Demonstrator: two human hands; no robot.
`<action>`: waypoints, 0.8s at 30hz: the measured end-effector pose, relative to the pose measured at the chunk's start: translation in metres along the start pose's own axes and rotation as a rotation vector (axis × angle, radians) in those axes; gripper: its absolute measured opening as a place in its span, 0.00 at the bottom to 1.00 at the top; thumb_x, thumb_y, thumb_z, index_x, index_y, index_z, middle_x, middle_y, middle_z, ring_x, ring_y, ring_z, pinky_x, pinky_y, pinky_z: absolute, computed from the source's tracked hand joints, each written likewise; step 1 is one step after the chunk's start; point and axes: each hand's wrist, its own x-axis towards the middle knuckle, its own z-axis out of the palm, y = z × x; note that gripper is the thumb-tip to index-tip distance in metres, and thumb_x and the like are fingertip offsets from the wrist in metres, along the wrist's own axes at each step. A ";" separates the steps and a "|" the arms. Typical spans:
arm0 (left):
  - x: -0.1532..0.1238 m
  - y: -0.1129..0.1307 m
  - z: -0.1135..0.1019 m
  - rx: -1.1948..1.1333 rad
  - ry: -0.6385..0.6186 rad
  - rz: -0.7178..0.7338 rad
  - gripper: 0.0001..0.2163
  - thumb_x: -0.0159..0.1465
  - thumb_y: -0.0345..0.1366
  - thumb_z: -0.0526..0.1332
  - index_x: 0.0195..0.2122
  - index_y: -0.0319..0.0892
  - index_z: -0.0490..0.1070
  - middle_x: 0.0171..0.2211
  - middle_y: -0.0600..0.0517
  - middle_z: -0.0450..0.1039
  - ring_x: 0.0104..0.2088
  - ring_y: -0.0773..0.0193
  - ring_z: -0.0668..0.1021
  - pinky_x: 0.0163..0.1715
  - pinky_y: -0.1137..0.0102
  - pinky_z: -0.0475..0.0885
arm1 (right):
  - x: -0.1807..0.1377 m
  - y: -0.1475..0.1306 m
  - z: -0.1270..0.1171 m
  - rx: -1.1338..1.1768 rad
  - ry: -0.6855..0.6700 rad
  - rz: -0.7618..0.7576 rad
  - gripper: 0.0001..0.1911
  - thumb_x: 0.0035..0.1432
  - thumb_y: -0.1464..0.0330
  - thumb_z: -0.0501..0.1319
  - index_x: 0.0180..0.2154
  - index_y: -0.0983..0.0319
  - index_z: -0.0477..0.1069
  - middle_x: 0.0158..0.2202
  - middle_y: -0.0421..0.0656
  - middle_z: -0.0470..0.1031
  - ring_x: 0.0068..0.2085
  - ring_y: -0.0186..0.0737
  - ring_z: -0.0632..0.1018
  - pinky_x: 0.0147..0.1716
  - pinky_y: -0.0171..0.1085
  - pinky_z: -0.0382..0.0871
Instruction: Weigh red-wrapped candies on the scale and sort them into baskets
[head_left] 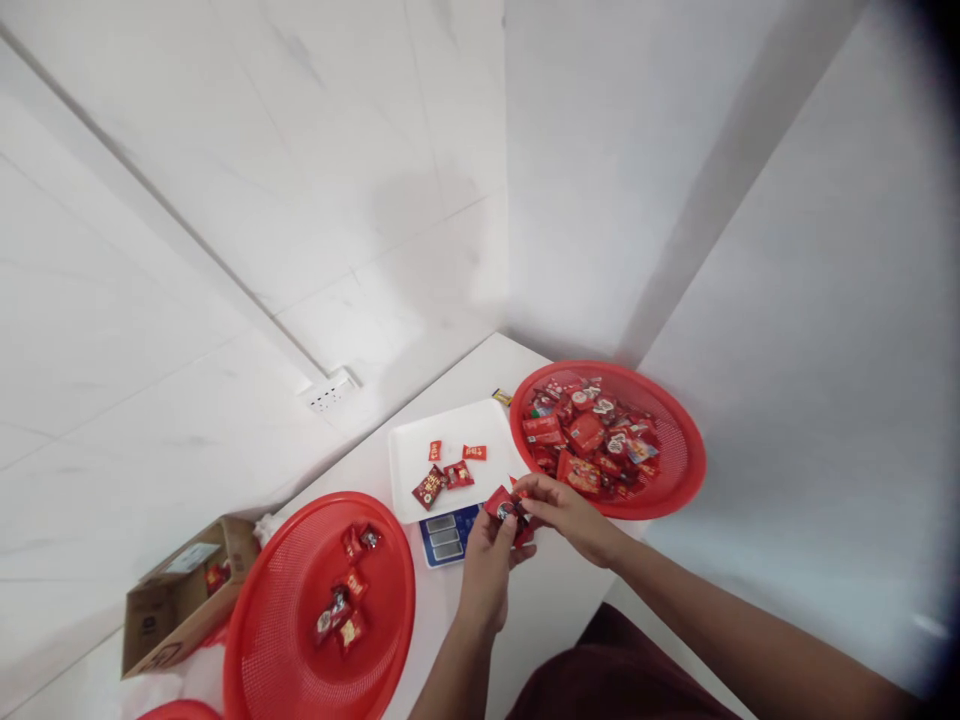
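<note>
Red-wrapped sweets are cupped in the half-curled left hand, presumably so none is dropped, and pinched by the nearly closed right hand, while the white scale tray at ten o'clock and heaped red mesh basket at two o'clock are seemingly set within reach.
</note>
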 end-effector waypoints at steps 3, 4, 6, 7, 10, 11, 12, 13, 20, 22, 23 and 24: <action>0.003 -0.012 -0.014 -0.059 0.054 -0.057 0.19 0.52 0.44 0.64 0.42 0.41 0.68 0.37 0.48 0.72 0.31 0.67 0.75 0.32 0.70 0.70 | -0.002 0.006 -0.005 0.022 0.068 0.099 0.19 0.48 0.57 0.61 0.40 0.60 0.64 0.37 0.42 0.73 0.35 0.36 0.74 0.32 0.36 0.66; 0.006 -0.016 -0.019 -0.090 0.087 -0.086 0.18 0.51 0.44 0.65 0.40 0.40 0.69 0.34 0.50 0.72 0.29 0.69 0.74 0.32 0.71 0.70 | -0.003 0.008 -0.007 0.026 0.095 0.130 0.19 0.48 0.57 0.60 0.40 0.59 0.64 0.37 0.42 0.73 0.34 0.36 0.75 0.32 0.36 0.66; 0.014 -0.020 -0.028 -0.170 0.152 -0.126 0.16 0.48 0.42 0.67 0.35 0.39 0.69 0.29 0.52 0.71 0.26 0.72 0.73 0.32 0.72 0.70 | -0.006 0.013 -0.011 0.025 0.132 0.176 0.18 0.50 0.57 0.59 0.40 0.59 0.63 0.36 0.42 0.73 0.32 0.35 0.75 0.30 0.35 0.65; 0.020 -0.019 -0.031 -0.211 0.172 -0.129 0.15 0.47 0.41 0.68 0.33 0.39 0.69 0.27 0.54 0.70 0.25 0.72 0.73 0.32 0.72 0.70 | -0.008 0.016 -0.013 0.024 0.138 0.193 0.17 0.50 0.57 0.58 0.40 0.58 0.63 0.36 0.42 0.74 0.32 0.35 0.75 0.30 0.35 0.65; 0.036 -0.008 -0.037 -0.289 0.145 -0.092 0.13 0.49 0.39 0.67 0.33 0.40 0.68 0.30 0.52 0.71 0.29 0.70 0.75 0.35 0.72 0.71 | -0.011 0.021 -0.014 0.016 0.139 0.227 0.17 0.51 0.58 0.58 0.41 0.58 0.62 0.35 0.42 0.74 0.31 0.34 0.76 0.29 0.34 0.65; 0.040 -0.004 -0.038 -0.300 0.123 -0.091 0.14 0.50 0.38 0.67 0.35 0.41 0.67 0.34 0.51 0.72 0.32 0.68 0.76 0.37 0.71 0.71 | -0.012 0.021 -0.014 0.015 0.138 0.232 0.17 0.51 0.58 0.58 0.41 0.58 0.62 0.35 0.42 0.74 0.31 0.34 0.76 0.29 0.34 0.65; 0.043 -0.001 -0.039 -0.299 0.112 -0.109 0.15 0.51 0.38 0.66 0.37 0.41 0.66 0.37 0.49 0.72 0.36 0.66 0.76 0.38 0.70 0.71 | -0.013 0.021 -0.013 0.016 0.139 0.232 0.17 0.51 0.58 0.58 0.41 0.58 0.61 0.35 0.42 0.74 0.31 0.34 0.76 0.29 0.34 0.65; 0.045 0.000 -0.039 -0.286 0.115 -0.139 0.16 0.51 0.38 0.66 0.40 0.42 0.65 0.40 0.47 0.71 0.38 0.64 0.76 0.38 0.69 0.71 | -0.014 0.020 -0.012 0.017 0.139 0.230 0.17 0.51 0.58 0.58 0.41 0.58 0.61 0.35 0.42 0.74 0.31 0.33 0.75 0.29 0.33 0.65; 0.007 -0.039 -0.055 -0.013 0.022 -0.342 0.19 0.51 0.40 0.64 0.43 0.40 0.63 0.38 0.46 0.71 0.34 0.64 0.75 0.36 0.67 0.69 | -0.019 0.025 -0.015 -0.057 0.151 0.253 0.17 0.52 0.59 0.57 0.42 0.59 0.60 0.32 0.41 0.74 0.29 0.32 0.75 0.29 0.33 0.64; -0.011 -0.053 -0.061 0.008 -0.008 -0.370 0.20 0.51 0.41 0.64 0.43 0.40 0.64 0.38 0.46 0.71 0.34 0.64 0.75 0.36 0.67 0.68 | -0.024 0.032 -0.013 -0.100 0.112 0.299 0.19 0.52 0.58 0.56 0.43 0.60 0.60 0.29 0.41 0.74 0.28 0.33 0.75 0.28 0.33 0.63; -0.020 -0.058 -0.063 0.010 -0.016 -0.382 0.20 0.51 0.42 0.64 0.43 0.40 0.64 0.39 0.46 0.71 0.35 0.64 0.75 0.36 0.67 0.67 | -0.027 0.036 -0.011 -0.122 0.071 0.326 0.19 0.51 0.57 0.56 0.43 0.61 0.60 0.28 0.40 0.74 0.27 0.33 0.74 0.27 0.33 0.62; -0.028 -0.062 -0.064 0.006 -0.026 -0.387 0.21 0.51 0.42 0.64 0.44 0.40 0.64 0.39 0.46 0.71 0.35 0.63 0.75 0.37 0.67 0.67 | -0.030 0.040 -0.007 -0.143 0.018 0.351 0.20 0.51 0.57 0.56 0.42 0.61 0.61 0.28 0.40 0.74 0.26 0.33 0.74 0.26 0.33 0.62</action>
